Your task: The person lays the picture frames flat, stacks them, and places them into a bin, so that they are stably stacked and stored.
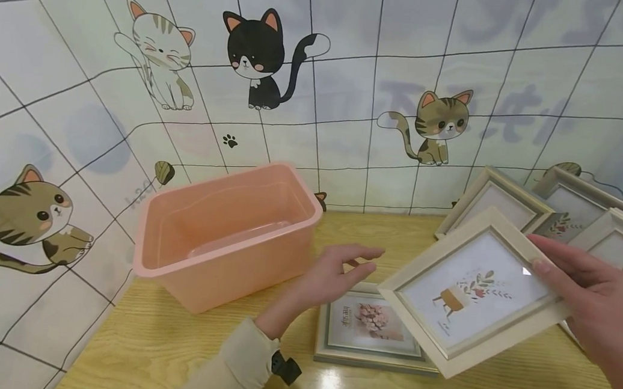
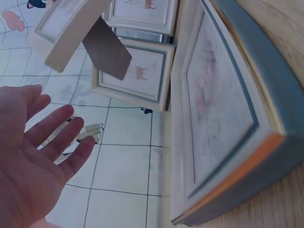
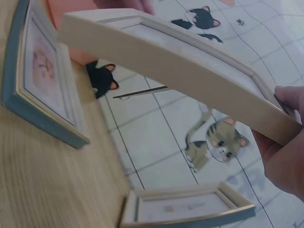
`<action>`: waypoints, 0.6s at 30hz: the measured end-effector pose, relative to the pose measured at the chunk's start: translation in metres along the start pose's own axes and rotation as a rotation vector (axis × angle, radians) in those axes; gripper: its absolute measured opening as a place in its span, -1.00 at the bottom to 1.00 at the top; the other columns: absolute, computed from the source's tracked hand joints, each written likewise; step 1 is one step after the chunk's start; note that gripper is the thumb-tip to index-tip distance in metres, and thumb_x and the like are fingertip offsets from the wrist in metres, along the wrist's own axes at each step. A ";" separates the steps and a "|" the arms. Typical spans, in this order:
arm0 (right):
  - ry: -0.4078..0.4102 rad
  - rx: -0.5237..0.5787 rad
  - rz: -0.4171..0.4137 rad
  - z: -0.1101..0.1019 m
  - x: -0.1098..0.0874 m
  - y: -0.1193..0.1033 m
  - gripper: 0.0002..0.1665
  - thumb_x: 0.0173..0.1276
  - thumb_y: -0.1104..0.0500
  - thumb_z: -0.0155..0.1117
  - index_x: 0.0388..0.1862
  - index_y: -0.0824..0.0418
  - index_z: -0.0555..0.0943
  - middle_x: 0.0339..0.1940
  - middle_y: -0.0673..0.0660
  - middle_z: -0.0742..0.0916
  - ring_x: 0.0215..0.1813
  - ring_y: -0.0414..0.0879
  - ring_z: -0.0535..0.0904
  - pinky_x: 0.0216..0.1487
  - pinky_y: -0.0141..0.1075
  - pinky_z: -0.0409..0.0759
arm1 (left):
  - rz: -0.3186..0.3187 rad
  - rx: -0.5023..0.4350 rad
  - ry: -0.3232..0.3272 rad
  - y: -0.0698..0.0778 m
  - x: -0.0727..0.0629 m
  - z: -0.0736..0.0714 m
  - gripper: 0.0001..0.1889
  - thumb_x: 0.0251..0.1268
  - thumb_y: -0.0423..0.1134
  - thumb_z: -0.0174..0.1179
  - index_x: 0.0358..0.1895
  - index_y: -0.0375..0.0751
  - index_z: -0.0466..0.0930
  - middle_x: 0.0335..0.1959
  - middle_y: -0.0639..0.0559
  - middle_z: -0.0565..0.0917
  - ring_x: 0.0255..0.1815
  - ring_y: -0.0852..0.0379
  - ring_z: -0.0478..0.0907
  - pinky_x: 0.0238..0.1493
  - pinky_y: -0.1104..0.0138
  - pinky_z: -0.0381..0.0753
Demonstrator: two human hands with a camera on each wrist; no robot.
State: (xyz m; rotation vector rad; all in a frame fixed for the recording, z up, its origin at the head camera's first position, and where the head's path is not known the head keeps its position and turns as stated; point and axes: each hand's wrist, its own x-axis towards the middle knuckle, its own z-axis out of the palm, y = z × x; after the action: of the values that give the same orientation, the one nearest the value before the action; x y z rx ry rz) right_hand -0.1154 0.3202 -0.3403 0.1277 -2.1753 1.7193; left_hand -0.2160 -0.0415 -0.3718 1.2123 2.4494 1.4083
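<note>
My right hand (image 1: 604,305) grips the right corner of a cream picture frame (image 1: 407,300) with a potted-plant print, thumb on its front. The frame is raised and tilted above the table; its brown back stand (image 2: 108,50) sticks out in the left wrist view. My left hand (image 1: 333,274) reaches toward its left corner without touching it, fingers extended and palm bare in the left wrist view. Under both lies another picture frame (image 1: 335,323) with a pink-flower print, flat on the table and partly covered from the head view.
A pink plastic bin (image 1: 240,286) stands at the left with no contents visible. Several more frames, one of them a gold-edged picture frame (image 1: 457,211), lean at the right back. A cat-patterned sheet (image 1: 346,88) backs the wooden table (image 1: 144,339).
</note>
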 end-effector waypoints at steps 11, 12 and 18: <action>-0.196 0.203 0.041 0.033 0.005 0.003 -0.50 0.53 0.44 0.15 0.32 0.08 0.66 -0.03 -0.11 0.79 -0.26 -0.17 0.76 -0.42 -0.24 0.71 | 0.081 -0.156 0.021 0.020 0.000 0.003 -0.47 0.63 -0.22 0.07 0.57 -0.08 0.30 0.34 -0.08 0.58 0.28 0.19 0.54 0.21 0.32 0.54; -0.210 0.228 0.038 0.036 0.005 0.004 -0.50 0.54 0.45 0.13 0.33 0.10 0.65 0.00 -0.10 0.79 -0.24 -0.15 0.77 -0.41 -0.23 0.72 | 0.085 -0.174 0.019 0.022 0.001 0.004 -0.46 0.63 -0.25 0.07 0.58 -0.09 0.28 0.35 -0.10 0.57 0.29 0.19 0.54 0.22 0.31 0.54; -0.283 0.378 -0.004 0.055 0.003 0.005 -0.45 0.53 0.54 0.02 0.34 0.17 0.64 0.05 0.01 0.79 -0.19 -0.06 0.79 -0.37 -0.17 0.73 | 0.061 -0.317 -0.012 0.029 0.001 0.005 -0.38 0.62 -0.30 0.05 0.64 -0.02 0.11 0.46 -0.16 0.45 0.35 0.10 0.49 0.20 0.28 0.56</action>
State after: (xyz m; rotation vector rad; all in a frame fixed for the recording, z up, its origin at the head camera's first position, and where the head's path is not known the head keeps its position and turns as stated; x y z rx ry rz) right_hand -0.1324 0.2691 -0.3547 0.4984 -1.9972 2.2073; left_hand -0.1971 -0.0291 -0.3526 1.2244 2.0907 1.7165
